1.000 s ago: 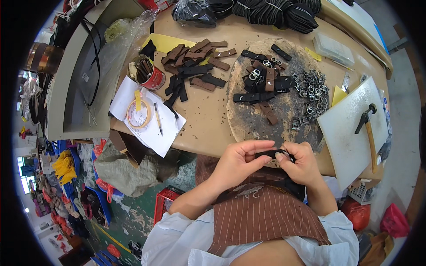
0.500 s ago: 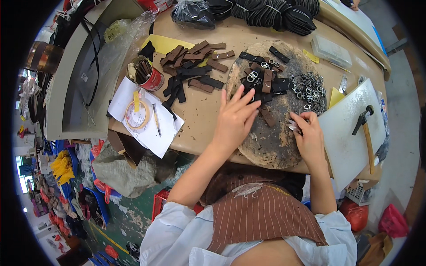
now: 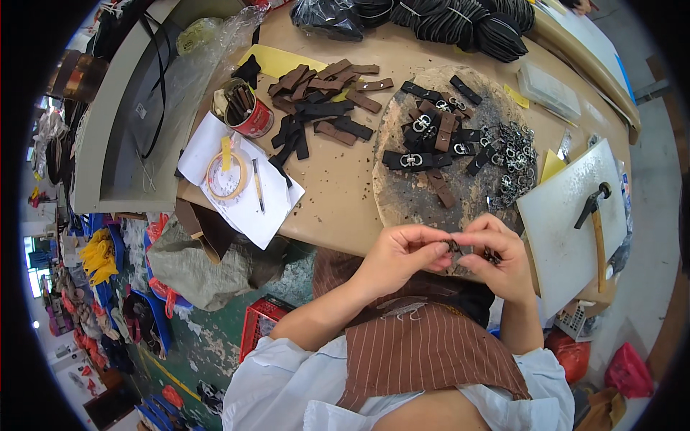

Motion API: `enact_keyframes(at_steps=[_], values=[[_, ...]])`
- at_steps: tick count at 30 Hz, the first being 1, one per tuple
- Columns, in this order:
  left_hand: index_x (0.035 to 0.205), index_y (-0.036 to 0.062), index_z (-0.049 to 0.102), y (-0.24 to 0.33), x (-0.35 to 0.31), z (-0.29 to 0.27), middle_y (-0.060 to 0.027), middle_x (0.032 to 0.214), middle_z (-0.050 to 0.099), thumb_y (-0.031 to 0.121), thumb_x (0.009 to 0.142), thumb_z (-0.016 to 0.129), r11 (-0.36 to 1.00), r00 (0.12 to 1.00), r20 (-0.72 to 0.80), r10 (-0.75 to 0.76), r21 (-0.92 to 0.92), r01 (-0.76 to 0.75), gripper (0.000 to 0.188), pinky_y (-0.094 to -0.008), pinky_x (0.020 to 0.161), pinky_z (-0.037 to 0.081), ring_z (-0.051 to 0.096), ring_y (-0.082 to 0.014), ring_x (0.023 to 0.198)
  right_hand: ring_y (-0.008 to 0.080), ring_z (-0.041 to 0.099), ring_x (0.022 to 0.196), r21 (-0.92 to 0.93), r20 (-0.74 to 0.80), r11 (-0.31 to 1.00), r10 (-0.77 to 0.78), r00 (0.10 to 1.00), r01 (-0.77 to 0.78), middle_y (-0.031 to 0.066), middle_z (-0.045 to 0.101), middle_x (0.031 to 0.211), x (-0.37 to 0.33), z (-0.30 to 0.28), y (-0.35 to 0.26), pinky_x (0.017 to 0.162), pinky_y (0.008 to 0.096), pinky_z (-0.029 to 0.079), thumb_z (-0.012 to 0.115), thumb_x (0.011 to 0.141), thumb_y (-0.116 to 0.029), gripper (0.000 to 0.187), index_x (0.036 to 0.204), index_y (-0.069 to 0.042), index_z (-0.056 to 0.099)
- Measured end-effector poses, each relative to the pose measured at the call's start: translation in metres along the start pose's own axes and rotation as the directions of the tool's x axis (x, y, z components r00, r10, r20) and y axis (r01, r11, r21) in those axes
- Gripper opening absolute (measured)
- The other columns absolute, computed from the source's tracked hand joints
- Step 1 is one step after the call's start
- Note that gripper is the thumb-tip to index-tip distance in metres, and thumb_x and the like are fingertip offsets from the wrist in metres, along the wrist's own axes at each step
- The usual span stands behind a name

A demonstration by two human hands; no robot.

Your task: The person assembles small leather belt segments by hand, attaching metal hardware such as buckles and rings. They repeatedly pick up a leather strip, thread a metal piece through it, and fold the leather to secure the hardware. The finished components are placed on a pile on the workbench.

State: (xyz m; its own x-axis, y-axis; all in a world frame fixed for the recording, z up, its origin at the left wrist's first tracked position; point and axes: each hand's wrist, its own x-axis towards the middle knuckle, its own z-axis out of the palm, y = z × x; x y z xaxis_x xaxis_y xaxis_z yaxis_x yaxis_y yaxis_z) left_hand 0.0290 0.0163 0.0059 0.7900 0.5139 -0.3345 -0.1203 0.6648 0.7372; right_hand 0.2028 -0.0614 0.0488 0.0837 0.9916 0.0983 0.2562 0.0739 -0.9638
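Note:
My left hand (image 3: 404, 257) and my right hand (image 3: 499, 260) meet over the near edge of a round, worn board (image 3: 402, 205). Between their pinched fingertips is a small dark piece (image 3: 453, 246), too covered to tell its exact kind. Something else dark and shiny (image 3: 491, 255) shows among the right hand's fingers. Beyond the hands, black and brown short straps lie on the board, several with silver buckles (image 3: 411, 159) on them. A heap of loose metal buckles (image 3: 514, 161) sits at the board's right side.
More brown and black straps (image 3: 323, 108) are piled left of the board. Further left stand a red can (image 3: 251, 118) and a tape roll (image 3: 226, 176) on paper. At right, a hammer (image 3: 595, 223) rests on a white slab (image 3: 557, 215). Black cord bundles (image 3: 445, 25) line the back.
My left hand has left the strap pile and come down to my right hand, which has also drawn nearer me. Their fingertips now meet on the small piece. A buckled black strap is uncovered.

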Motion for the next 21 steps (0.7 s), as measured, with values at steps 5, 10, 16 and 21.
enact_keyframes(at_steps=[5,10,16,21], values=[[0.101,-0.0022,0.060,0.010,-0.012,0.006,-0.0086,0.088,0.065,0.007,0.087,0.058,0.995,0.996,0.073,-0.052,0.091,0.045,0.018,-0.0239,0.072,0.053,0.063,-0.0116,0.078,0.0112,0.052,0.063,-0.022,0.095,0.992,-0.123,0.988,0.126,0.0051,0.057,0.084,-0.008,-0.006,0.002,0.052,0.0228,0.042,0.074,0.068,-0.005,0.027,0.094,-0.006,0.067],[0.102,-0.0033,0.060,0.018,-0.023,0.014,-0.0067,0.088,0.065,0.006,0.087,0.057,0.981,0.998,0.030,-0.047,0.189,0.040,0.018,-0.0218,0.071,0.052,0.062,-0.0099,0.079,0.0176,0.060,0.067,-0.176,0.106,0.951,-0.240,0.965,0.255,0.0067,0.059,0.079,-0.011,-0.003,-0.012,0.058,0.0264,0.049,0.075,0.068,-0.008,0.022,0.088,-0.007,0.067],[0.102,-0.0034,0.060,0.017,-0.018,0.018,-0.0072,0.089,0.065,0.005,0.087,0.057,0.959,1.000,-0.025,-0.008,0.283,0.015,0.018,-0.0209,0.071,0.051,0.061,-0.0095,0.079,0.0169,0.058,0.064,-0.291,0.057,0.909,-0.295,0.954,0.299,0.0070,0.057,0.078,-0.012,0.002,-0.001,0.053,0.0272,0.047,0.071,0.071,-0.004,0.015,0.083,-0.005,0.063],[0.113,-0.0018,0.053,0.005,-0.011,0.021,-0.0069,0.094,0.061,0.000,0.086,0.056,0.942,0.964,-0.095,0.248,0.258,-0.217,0.028,-0.0218,0.074,0.051,0.061,-0.0118,0.083,0.0169,0.055,0.062,-0.274,-0.294,0.947,-0.247,0.924,0.166,0.0073,0.053,0.073,-0.012,0.032,0.006,0.052,0.0263,0.045,0.072,0.071,-0.002,0.017,0.080,-0.004,0.058]])
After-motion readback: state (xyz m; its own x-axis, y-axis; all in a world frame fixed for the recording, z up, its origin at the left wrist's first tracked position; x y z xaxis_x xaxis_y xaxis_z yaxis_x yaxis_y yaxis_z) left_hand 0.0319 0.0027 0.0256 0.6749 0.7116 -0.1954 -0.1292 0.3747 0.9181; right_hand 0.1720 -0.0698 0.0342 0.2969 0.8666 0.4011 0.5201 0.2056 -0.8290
